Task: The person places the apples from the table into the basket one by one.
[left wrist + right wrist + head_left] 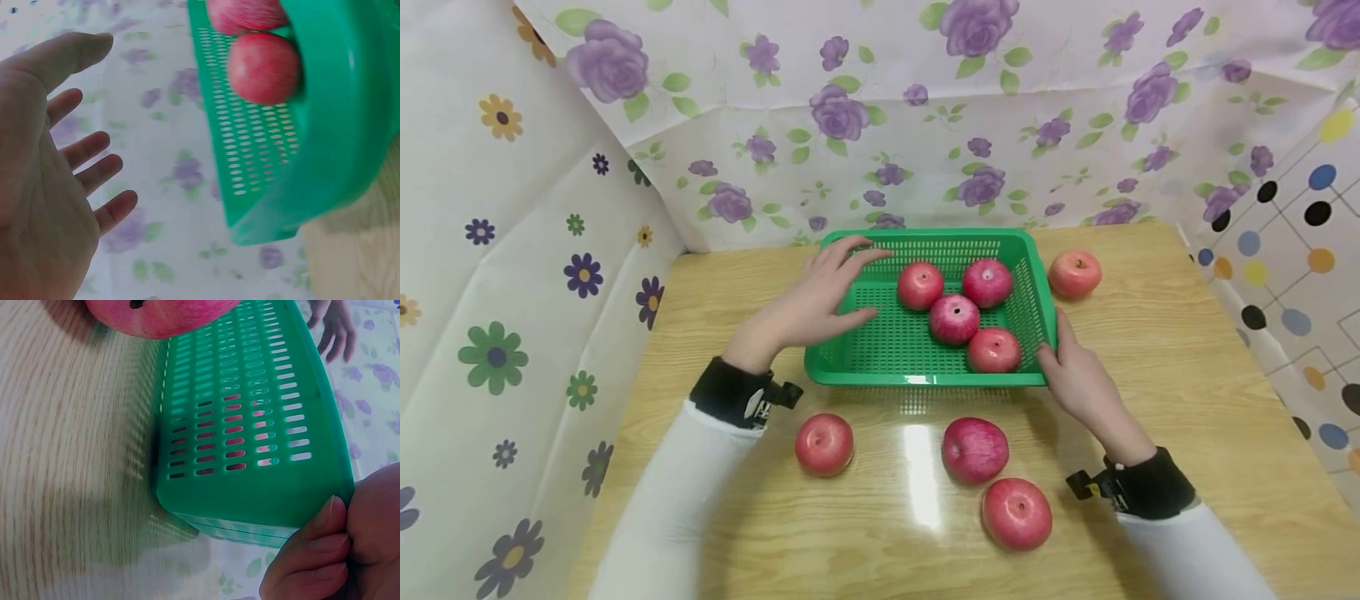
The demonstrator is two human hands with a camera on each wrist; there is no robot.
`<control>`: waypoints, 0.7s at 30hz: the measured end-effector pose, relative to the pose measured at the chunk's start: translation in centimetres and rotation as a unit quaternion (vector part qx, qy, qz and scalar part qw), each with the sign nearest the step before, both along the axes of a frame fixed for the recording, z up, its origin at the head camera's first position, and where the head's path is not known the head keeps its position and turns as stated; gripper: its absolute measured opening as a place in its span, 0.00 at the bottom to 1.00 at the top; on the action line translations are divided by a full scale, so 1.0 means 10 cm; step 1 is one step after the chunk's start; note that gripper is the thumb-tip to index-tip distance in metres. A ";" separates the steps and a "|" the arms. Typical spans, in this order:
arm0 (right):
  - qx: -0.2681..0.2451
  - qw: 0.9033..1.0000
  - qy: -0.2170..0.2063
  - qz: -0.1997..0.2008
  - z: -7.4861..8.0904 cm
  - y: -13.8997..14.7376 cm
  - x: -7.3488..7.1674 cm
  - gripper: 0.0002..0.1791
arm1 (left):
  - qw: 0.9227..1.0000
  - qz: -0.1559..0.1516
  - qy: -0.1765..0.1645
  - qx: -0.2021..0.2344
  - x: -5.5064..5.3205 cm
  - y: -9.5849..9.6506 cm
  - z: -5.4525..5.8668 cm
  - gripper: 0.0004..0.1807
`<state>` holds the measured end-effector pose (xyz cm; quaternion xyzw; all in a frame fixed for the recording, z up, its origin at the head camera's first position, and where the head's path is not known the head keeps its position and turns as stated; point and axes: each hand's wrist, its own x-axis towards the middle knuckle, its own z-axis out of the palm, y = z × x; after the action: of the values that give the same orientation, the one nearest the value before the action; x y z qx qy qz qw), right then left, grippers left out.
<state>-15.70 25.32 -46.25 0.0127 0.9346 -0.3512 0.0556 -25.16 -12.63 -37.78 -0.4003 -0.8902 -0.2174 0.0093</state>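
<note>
A green plastic basket (865, 379) with slotted walls holds several red apples (954, 319), most of them toward its right side. My right hand (1078, 371) grips the basket's right end, fingers curled over the rim; the right wrist view shows these fingers (312, 572) against the outer corner. Over the basket's left end hovers my left hand (820, 300), fingers spread and thumb apart. In the left wrist view that hand (50, 169) has nothing in it and is separated from the green rim (344, 125).
On the wooden table, one apple (824, 444) lies front left. Two more, a darker apple (975, 450) and a lighter apple (1017, 513), lie in front of the basket. Another apple (1075, 274) sits beyond its right end. A flowered sheet (850, 167) hangs behind.
</note>
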 end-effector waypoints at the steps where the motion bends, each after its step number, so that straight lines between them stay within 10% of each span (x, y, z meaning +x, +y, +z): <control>1: 0.000 1.000 0.001 0.000 0.00 0.00 0.00 0.36 | 1.000 -0.007 0.009 0.011 0.05 -0.03 0.03 0.42; 13: -0.013 1.000 0.003 -0.001 0.04 0.01 0.01 0.37 | 0.994 -0.048 0.045 0.090 0.89 -0.36 0.07 0.26; 21: -0.019 1.000 -0.006 0.005 0.03 -0.01 0.00 0.37 | 0.997 -0.049 0.013 0.062 1.24 -0.51 -0.18 0.22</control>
<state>-15.68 25.27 -45.98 0.0093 0.9275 -0.3685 0.0629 -12.73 -17.75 -39.54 -0.4452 -0.8539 -0.2673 0.0348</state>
